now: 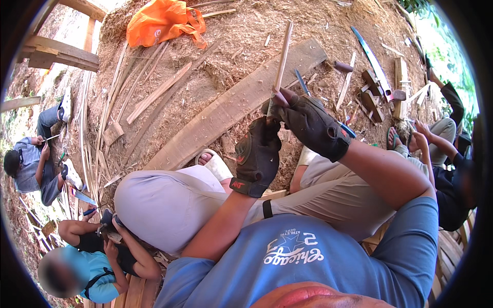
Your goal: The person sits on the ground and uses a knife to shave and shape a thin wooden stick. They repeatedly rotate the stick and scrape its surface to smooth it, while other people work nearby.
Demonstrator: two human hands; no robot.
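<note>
Grip: right hand in a black work glove (310,123) closed around the near part of a slim, pale, split-wood strip (283,61); left hand in a matching black glove (258,151), just below and to the left, curled shut at the strip's near end, fingertips partly hidden. Strip stands out from the fists, far end pointing away from the body, clear of both hands. A small pinkish patch shows at the right fingers; cannot tell what it is. Step in hand looks like dressing or checking the strip by hand; my judgement is that the next move calls for one fist firm as an anchor, the other easing enough to slide or turn the wood. Pose: left forearm rises nearly straight from the lap, wrist in line; right elbow bent well out to the side, forearm slanting inward, hand slightly higher. Just behind the right hand, a long narrow tool with blue parts (348,129), partly hidden. Beyond and left of the grip, a broad brown plank (221,115); farther that way, a crumpled orange plastic bag (163,23). Right of the grip, well apart, dark wooden plane-like blocks (372,105) and a long curved metal blade (372,59).
</note>
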